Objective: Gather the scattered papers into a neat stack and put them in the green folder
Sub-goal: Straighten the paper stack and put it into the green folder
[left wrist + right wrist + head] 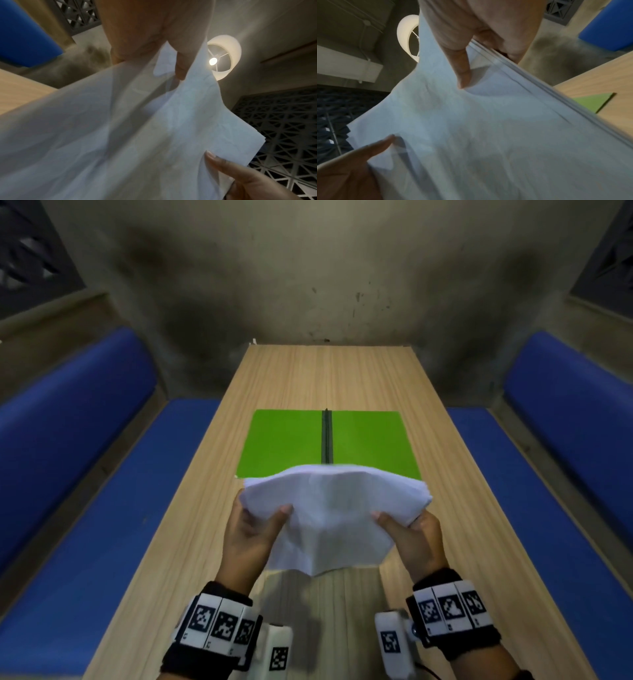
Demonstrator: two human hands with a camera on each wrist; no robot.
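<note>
Papers point(334, 515) crumpled, bowed; left hand point(250, 537), right hand point(416, 537) grips pinch edges above flat green folder point(284, 440).

Green folder point(284, 440) near edge hidden behind motion-blurred papers point(329, 515).

Long wooden table point(342, 378) ran away from the camera to a stained, blotchy grey concrete wall point(308, 268). Blue padded benches point(85, 474) flanked both sides, with blue backrests point(575, 392). Dark lattice screens point(283, 121) sat up in both corners. A round white-shaded lamp point(223, 56) was lit overhead; the room was otherwise dim.
</note>
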